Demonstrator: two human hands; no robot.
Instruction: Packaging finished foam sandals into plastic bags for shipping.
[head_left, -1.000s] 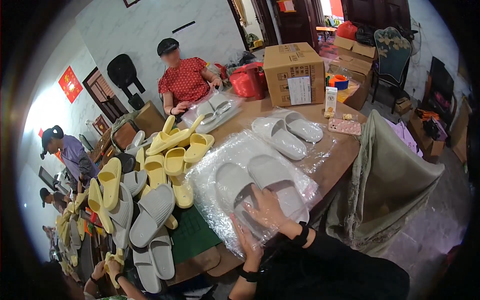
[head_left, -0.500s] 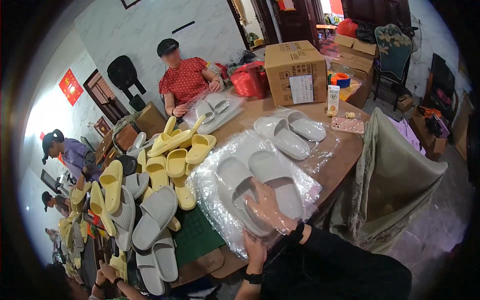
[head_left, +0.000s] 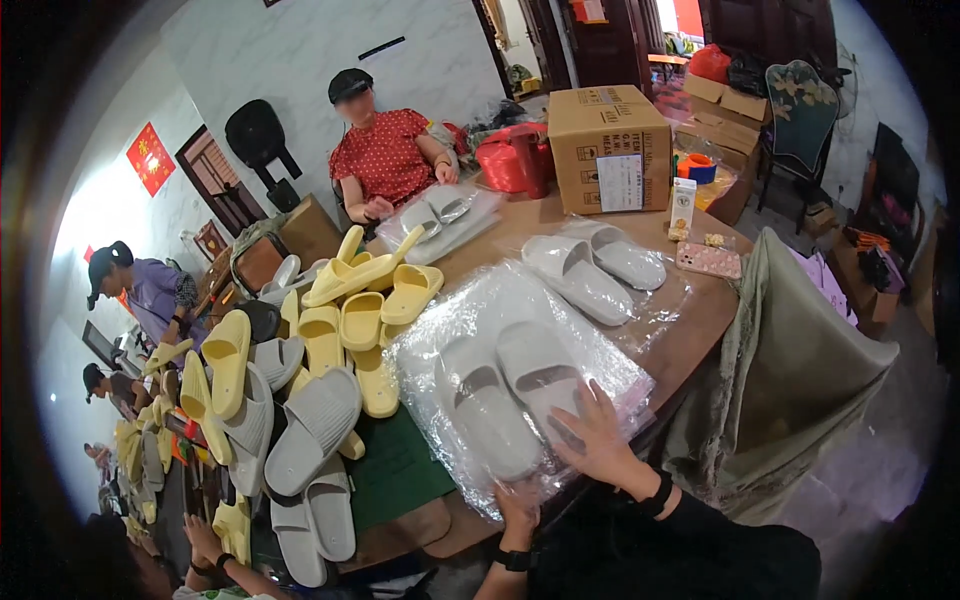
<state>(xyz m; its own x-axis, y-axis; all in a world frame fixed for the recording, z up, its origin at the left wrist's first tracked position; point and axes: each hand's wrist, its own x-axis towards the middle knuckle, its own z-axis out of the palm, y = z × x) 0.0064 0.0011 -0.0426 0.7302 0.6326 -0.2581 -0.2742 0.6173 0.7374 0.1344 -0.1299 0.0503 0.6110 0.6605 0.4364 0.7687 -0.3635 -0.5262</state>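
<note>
A pair of grey slippers lies inside a clear plastic bag on top of a stack of clear bags on the brown table. My right hand lies flat on the heel of the right slipper, pressing the plastic. At the near edge of the bag stack, my left hand pinches the plastic, fingers curled on it. Both wrists wear black bands.
Another grey slipper pair lies on plastic farther back. Yellow and grey slippers pile up on the left. A cardboard box, a phone and a small carton stand beyond. A person in red sits opposite; other people work at left.
My right hand has slid from the middle of the right slipper to its heel end. The left hand stays at the bag's near edge. The view has shifted slightly.
</note>
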